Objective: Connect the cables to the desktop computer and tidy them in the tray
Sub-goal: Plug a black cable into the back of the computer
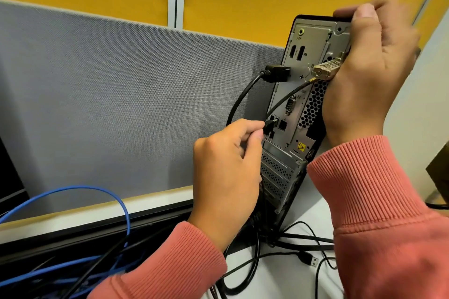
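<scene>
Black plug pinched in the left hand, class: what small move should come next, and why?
Probably push the black plug straight into the port: the left hand pinches it at the rear panel of the black desktop computer, seemingly not fully seated, while the right hand grips the case's top.

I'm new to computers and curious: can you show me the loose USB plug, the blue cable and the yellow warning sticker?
USB plug (313, 261), head view, on its metal tip.
Blue cable (80, 188), head view, top of its arching loop.
Yellow warning sticker (301, 146), head view, middle of the label on the computer's back panel.
</scene>
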